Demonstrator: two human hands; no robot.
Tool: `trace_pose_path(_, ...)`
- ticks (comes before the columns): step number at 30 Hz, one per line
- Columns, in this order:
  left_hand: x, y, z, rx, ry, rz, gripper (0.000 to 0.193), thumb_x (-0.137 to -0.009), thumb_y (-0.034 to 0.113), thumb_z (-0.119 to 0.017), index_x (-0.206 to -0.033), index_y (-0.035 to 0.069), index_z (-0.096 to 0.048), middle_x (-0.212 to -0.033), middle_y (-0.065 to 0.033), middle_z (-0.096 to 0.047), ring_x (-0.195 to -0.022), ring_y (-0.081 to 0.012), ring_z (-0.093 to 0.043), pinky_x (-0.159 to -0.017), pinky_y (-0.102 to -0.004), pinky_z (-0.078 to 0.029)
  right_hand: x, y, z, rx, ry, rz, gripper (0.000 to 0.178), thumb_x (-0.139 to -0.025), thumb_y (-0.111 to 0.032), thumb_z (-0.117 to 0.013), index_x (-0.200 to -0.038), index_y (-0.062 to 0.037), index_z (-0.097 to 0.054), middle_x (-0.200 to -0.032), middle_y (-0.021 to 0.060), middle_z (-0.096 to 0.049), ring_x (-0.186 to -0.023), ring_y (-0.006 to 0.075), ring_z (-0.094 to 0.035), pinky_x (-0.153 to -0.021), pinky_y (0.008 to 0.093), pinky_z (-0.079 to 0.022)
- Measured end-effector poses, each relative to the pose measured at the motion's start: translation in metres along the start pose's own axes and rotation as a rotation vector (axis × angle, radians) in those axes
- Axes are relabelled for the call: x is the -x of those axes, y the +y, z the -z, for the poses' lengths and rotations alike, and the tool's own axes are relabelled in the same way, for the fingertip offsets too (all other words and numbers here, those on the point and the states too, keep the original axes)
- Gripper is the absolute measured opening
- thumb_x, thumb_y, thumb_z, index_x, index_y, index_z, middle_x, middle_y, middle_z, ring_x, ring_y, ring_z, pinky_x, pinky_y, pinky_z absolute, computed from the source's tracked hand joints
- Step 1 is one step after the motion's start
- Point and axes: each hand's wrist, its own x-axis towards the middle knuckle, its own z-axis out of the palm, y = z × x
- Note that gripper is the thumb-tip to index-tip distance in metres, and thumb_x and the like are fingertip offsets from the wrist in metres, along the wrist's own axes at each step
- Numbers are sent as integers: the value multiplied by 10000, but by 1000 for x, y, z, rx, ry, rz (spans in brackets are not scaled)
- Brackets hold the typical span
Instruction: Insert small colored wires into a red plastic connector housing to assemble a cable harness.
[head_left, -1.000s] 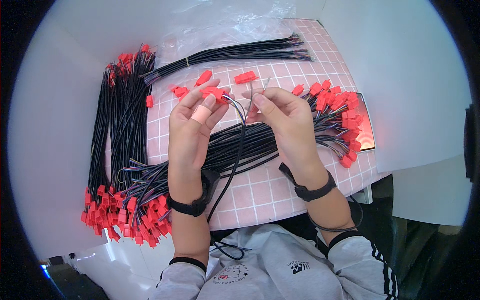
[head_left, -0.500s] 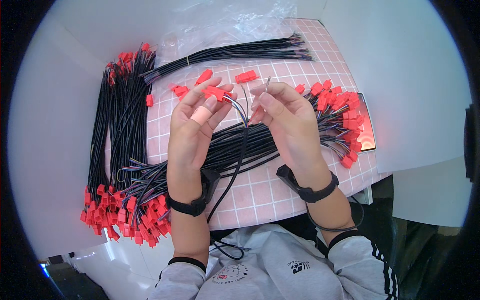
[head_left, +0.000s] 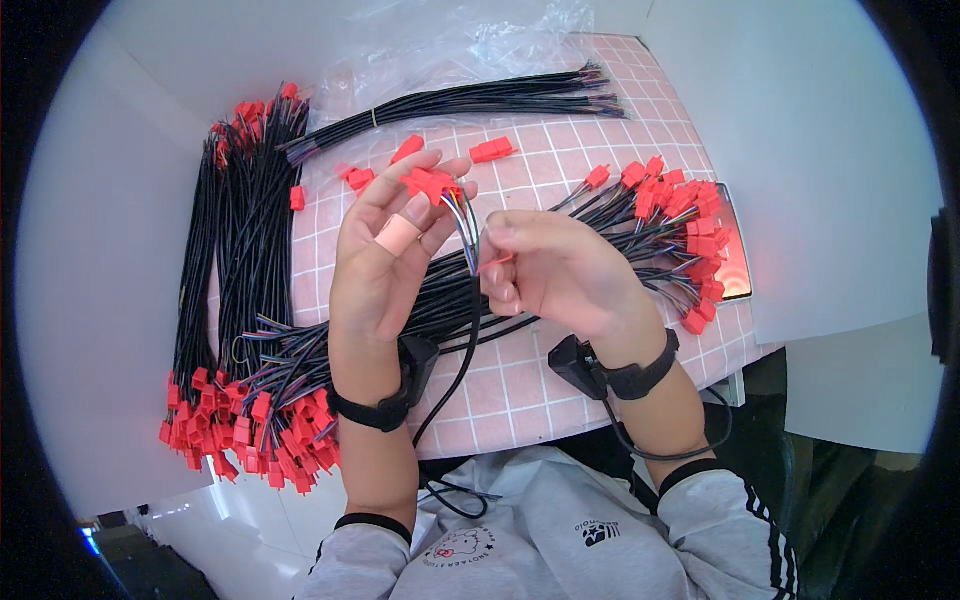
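Note:
My left hand [head_left: 385, 235] pinches a red plastic connector housing [head_left: 428, 184] between thumb and fingers; a pale wrap covers its thumb. Several thin coloured wires [head_left: 462, 222] run from the housing down into a black cable [head_left: 468, 335], which hangs toward my lap. Close beside these wires, my right hand [head_left: 575, 265] has its fingers curled, with thumb and fingertips near the strands. A loose red wire [head_left: 497, 262] leads from the cable's end into its curled fingers. What else that hand may hold is hidden.
Beneath my hands lies a bundle of black cables [head_left: 530, 285] with red connectors [head_left: 700, 245] at the right. More bundled cables [head_left: 255, 230] line the left. Loose red housings [head_left: 492, 150], tied cables [head_left: 450, 102], clear plastic [head_left: 470, 50] and a phone [head_left: 736, 255] surround them.
My right hand has lowered and turned inward, toward the wires. The thin, shiny piece that stuck up from its fingers no longer shows. The left hand keeps the connector, tilted slightly, and the cable shifted left.

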Motion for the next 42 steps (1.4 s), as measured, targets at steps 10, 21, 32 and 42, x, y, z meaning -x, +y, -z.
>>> trace_pose_path(10,0,0,-3,-14,-79,23,410,-787,85,-531,-1152,-50,-400,-1124,-209,-475,-995,-244,-525,-861,-334,-426,2,2,-5,122,26,20,139,-819,-176,-526,-788,-44,-556,-662,6,-529,-580,87,-496,-520,220,-393)
trace_pose_path(21,0,-2,-3,-30,-47,41,389,-792,100,-530,-1132,-53,-420,-1096,-217,-497,-985,-252,-536,-842,-335,-443,4,7,-15,1044,381,471,112,-731,-91,-587,-678,-3,-545,-582,18,-513,-510,83,-496,-464,228,-383)
trace_pose_path(32,-2,-6,-5,-178,20,89,312,-799,60,-527,-1082,-60,-471,-997,-170,-566,-932,-212,-567,-794,-304,-473,7,4,-15,1550,468,672,66,-680,-67,-575,-683,-12,-538,-633,109,-531,-576,250,-535,-537,330,-425)
trace_pose_path(42,-3,-12,-7,-408,115,57,253,-760,61,-586,-991,-36,-548,-956,-98,-575,-821,-133,-571,-748,-256,-470,8,3,-15,1802,481,587,52,-687,-60,-551,-684,-9,-540,-669,129,-524,-644,295,-537,-583,379,-429)
